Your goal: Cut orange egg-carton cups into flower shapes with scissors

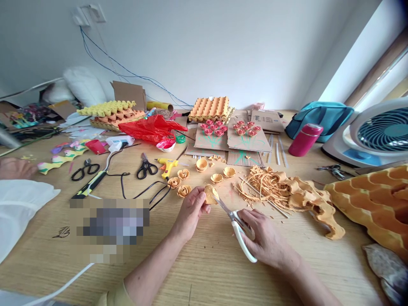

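Observation:
Between the thumb and fingers of my left hand [193, 208] is an orange egg-carton cup [211, 195]. My right hand [266, 233] is closed around white-handled scissors [241, 242], and their blades meet the cup's right edge. Just beyond my hands lie several cut orange cups [217, 178] and rolled carton roses [184, 191]. To the right sits a heap of thin carton scraps [259, 187] beside a cut strip of egg carton [306, 191].
A yellow glue gun [167, 167] and black scissors [146, 167] lie to the left. Cardboard with red flowers [212, 142] stands behind. A large egg tray [376, 199], pink bottle [305, 140] and fan [379, 131] are at right. Another person's sleeve [22, 212] reaches in from the left.

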`<state>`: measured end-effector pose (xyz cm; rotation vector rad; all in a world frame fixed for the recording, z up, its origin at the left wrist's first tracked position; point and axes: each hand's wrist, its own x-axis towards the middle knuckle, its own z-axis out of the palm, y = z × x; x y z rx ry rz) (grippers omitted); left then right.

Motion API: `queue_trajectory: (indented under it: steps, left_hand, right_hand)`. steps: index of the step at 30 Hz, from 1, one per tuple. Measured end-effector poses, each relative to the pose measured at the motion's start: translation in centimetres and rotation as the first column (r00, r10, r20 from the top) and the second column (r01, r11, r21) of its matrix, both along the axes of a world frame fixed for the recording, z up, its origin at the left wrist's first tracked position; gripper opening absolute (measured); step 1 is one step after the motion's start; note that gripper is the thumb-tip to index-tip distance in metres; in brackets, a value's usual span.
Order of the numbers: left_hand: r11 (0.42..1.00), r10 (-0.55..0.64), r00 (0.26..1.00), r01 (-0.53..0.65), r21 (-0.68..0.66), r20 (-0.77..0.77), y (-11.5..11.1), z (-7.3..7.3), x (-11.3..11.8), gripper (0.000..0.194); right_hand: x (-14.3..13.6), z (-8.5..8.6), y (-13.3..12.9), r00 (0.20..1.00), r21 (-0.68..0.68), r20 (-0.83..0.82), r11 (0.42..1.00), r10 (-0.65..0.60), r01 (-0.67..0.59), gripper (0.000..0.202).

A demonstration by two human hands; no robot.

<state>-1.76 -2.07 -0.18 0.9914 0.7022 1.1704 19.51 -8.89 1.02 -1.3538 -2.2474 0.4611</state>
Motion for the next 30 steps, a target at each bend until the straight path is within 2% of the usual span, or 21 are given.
queue_trajectory:
  steps: [11, 16, 21, 30]
  left_hand:
    - [0.999, 0.044, 0.997, -0.042, 0.022, -0.068, 0.09, 0.55, 0.06, 0.037]
    - [0.991, 0.107, 0.987, -0.097, 0.088, -0.121, 0.08, 0.9, -0.01, 0.042]
    - [0.992, 0.086, 0.987, -0.072, 0.103, -0.138, 0.0, 0.99, -0.09, 0.043]
    - [0.996, 0.045, 0.997, -0.04, 0.078, -0.059, 0.09, 0.91, -0.13, 0.038]
  right_hand:
    - [0.27, -0.17, -0.02, 1.0, 0.03, 0.021, 1.0, 0.01, -0.01, 0.025]
    - [0.27, -0.38, -0.03, 0.999, 0.069, 0.03, 0.998, 0.012, -0.014, 0.026]
    - [0.19, -0.22, -0.12, 1.0, 0.099, 0.024, 0.995, 0.007, -0.009, 0.027]
    - [0.25, -0.65, -0.26, 0.999, 0.126, 0.016, 0.991, 0.033, -0.035, 0.028]
